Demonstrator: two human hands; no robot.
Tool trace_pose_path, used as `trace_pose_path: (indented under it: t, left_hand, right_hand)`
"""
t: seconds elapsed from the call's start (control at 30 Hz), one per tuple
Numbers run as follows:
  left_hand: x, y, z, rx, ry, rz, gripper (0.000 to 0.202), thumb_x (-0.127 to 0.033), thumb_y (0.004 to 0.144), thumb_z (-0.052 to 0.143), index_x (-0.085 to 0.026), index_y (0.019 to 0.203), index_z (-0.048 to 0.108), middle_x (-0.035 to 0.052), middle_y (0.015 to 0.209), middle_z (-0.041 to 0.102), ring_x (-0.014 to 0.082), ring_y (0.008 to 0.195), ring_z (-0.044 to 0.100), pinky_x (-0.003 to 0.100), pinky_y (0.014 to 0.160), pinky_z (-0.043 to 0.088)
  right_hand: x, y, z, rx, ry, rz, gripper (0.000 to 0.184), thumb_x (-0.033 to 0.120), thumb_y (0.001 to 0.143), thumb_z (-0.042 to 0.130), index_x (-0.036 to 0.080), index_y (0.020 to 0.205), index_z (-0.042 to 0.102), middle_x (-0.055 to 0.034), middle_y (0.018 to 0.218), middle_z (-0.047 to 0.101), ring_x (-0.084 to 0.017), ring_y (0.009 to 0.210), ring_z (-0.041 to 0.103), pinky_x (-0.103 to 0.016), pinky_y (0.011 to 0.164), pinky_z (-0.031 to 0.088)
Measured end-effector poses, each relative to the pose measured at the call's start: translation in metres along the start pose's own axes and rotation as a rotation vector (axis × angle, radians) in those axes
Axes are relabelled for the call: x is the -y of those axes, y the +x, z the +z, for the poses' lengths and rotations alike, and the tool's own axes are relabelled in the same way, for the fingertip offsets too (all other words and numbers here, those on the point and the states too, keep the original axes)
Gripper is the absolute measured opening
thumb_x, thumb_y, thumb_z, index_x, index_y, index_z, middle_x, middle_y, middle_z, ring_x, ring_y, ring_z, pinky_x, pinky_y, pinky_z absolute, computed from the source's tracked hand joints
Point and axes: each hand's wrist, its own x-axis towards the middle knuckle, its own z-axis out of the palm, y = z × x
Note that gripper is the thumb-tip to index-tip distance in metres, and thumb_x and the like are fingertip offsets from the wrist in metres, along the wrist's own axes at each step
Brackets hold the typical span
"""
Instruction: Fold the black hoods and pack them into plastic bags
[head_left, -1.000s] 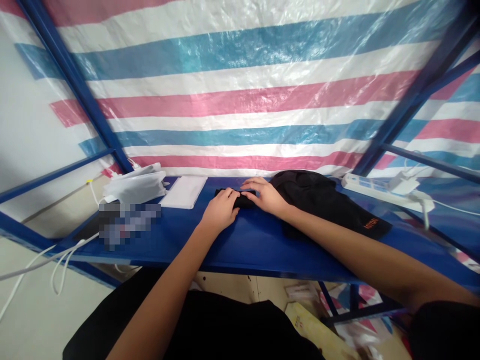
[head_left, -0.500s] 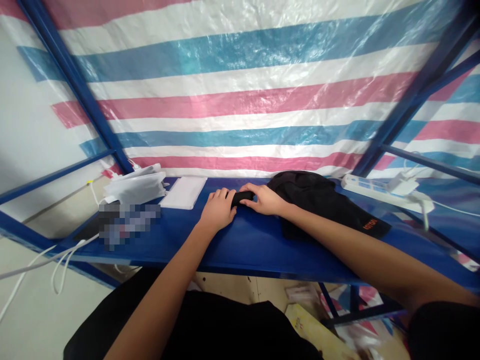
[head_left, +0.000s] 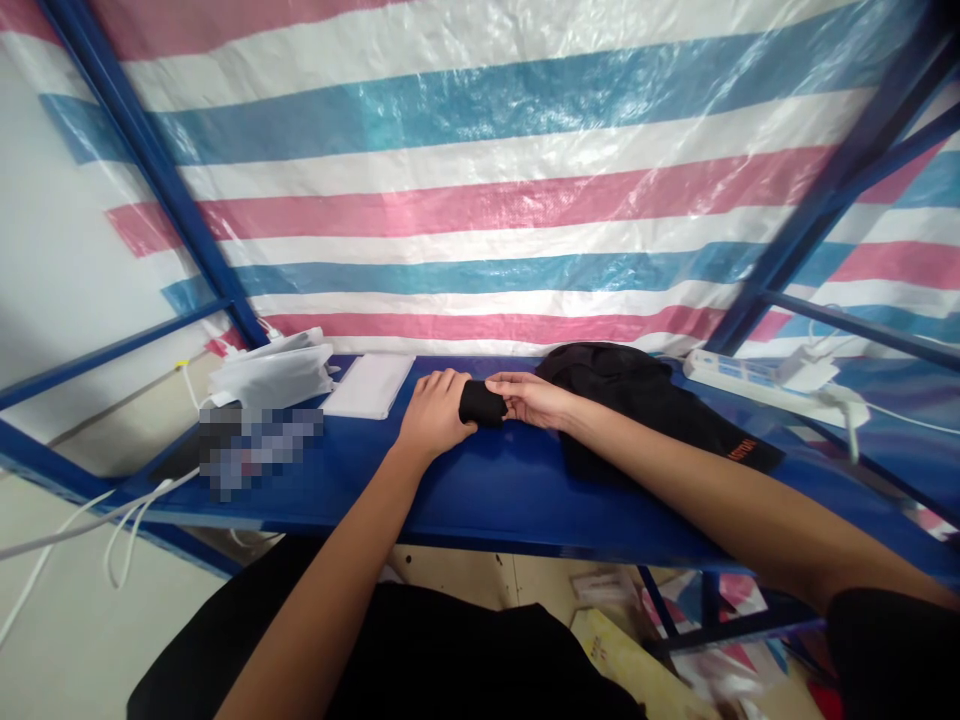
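Observation:
A small black rolled cloth [head_left: 480, 402] lies on the blue shelf [head_left: 495, 480], gripped from both ends. My left hand [head_left: 433, 415] is closed around its left end, fingers curled over the top. My right hand [head_left: 531, 398] pinches its right end with fingers and thumb. Just right of my right hand lies a heap of black fabric [head_left: 645, 405] with a small orange label.
A flat white packet [head_left: 370, 384] and crumpled white bags [head_left: 270, 375] lie at the left of the shelf. A white power strip [head_left: 757, 372] with a plug and cable sits at the right. A striped tarp hangs behind. White cables dangle off the left edge.
The black cloth has been rolled up tighter and shorter. My left hand went from lying flat on it to gripping it, and my right hand turned to pinch its end.

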Motion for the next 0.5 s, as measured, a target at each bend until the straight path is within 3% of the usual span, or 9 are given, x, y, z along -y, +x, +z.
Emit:
trace_pose_path:
  t: [0.13, 0.23, 0.3, 0.37, 0.43, 0.5]
  left_hand:
    - [-0.002, 0.0, 0.001, 0.012, 0.029, -0.049, 0.03, -0.04, 0.094, 0.075, -0.022, 0.116, 0.064, 0.0144, 0.112, 0.074, 0.0376, 0.111, 0.07, 0.048, 0.097, 0.052]
    - [-0.005, 0.0, 0.002, 0.048, 0.001, -0.147, 0.03, -0.045, 0.095, 0.075, -0.022, 0.111, 0.066, 0.0149, 0.105, 0.077, 0.0376, 0.102, 0.075, 0.046, 0.09, 0.055]
    - [-0.006, 0.001, 0.002, 0.09, -0.034, -0.185, 0.04, -0.05, 0.092, 0.079, -0.021, 0.116, 0.066, 0.0146, 0.104, 0.078, 0.0383, 0.097, 0.078, 0.045, 0.084, 0.057]
    - [-0.004, 0.002, 0.003, 0.128, -0.061, -0.18, 0.05, -0.055, 0.089, 0.082, -0.021, 0.123, 0.067, 0.0146, 0.106, 0.079, 0.039, 0.094, 0.079, 0.045, 0.082, 0.058]
    - [-0.001, 0.002, 0.005, 0.154, -0.094, -0.147, 0.057, -0.059, 0.087, 0.084, -0.021, 0.126, 0.067, 0.014, 0.109, 0.079, 0.0389, 0.095, 0.079, 0.044, 0.082, 0.058]
    - [0.003, 0.001, 0.006, 0.134, -0.134, -0.123, 0.059, -0.06, 0.086, 0.086, -0.023, 0.128, 0.067, 0.0127, 0.114, 0.078, 0.0377, 0.101, 0.078, 0.043, 0.085, 0.058]
  right_hand:
    - [0.001, -0.005, 0.006, 0.039, -0.156, -0.105, 0.048, 0.056, 0.082, 0.095, 0.019, 0.104, 0.074, -0.0033, 0.085, 0.075, -0.017, 0.07, 0.072, -0.03, 0.067, 0.066]
    - [0.002, -0.012, 0.01, 0.026, -0.543, -0.357, 0.048, 0.065, 0.098, 0.075, 0.023, 0.12, 0.077, -0.0072, 0.108, 0.08, -0.025, 0.097, 0.078, -0.043, 0.093, 0.068]
    - [0.002, -0.017, 0.011, 0.05, -0.812, -0.584, 0.055, 0.06, 0.097, 0.079, 0.028, 0.141, 0.074, -0.0102, 0.142, 0.073, -0.032, 0.133, 0.07, -0.052, 0.119, 0.056]
    - [0.002, -0.021, 0.01, 0.121, -0.997, -0.746, 0.073, 0.051, 0.09, 0.089, 0.035, 0.157, 0.064, -0.0095, 0.166, 0.057, -0.036, 0.154, 0.054, -0.055, 0.131, 0.042]
    - [0.001, -0.022, 0.008, 0.191, -1.084, -0.802, 0.075, 0.043, 0.09, 0.091, 0.039, 0.16, 0.062, -0.0082, 0.169, 0.054, -0.035, 0.156, 0.053, -0.054, 0.132, 0.041]
    - [0.001, -0.021, 0.006, 0.191, -1.09, -0.821, 0.061, 0.037, 0.093, 0.087, 0.039, 0.151, 0.07, -0.0074, 0.162, 0.062, -0.034, 0.149, 0.061, -0.053, 0.129, 0.046]
